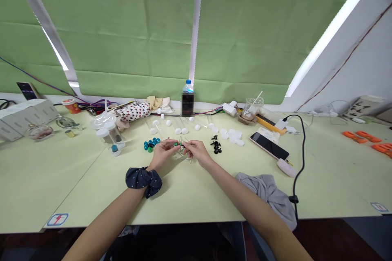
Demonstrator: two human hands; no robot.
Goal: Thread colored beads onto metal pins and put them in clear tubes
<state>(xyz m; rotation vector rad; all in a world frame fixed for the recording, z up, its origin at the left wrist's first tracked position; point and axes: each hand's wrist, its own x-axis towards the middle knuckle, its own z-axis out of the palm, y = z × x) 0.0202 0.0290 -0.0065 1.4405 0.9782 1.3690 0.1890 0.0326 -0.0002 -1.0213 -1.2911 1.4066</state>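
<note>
Your left hand [162, 153] is pinching one end of a thin strand [181, 145], fingers closed on it. Your right hand [197, 151] is gripping the other end, with a green bead [176, 144] sitting between them. Loose beads [151, 144] are lying just outside your left hand, and black pieces [216, 146] just beyond your right. Risk noted: if either pinch is slackening, the bead could be sliding off and rolling in among them.
</note>
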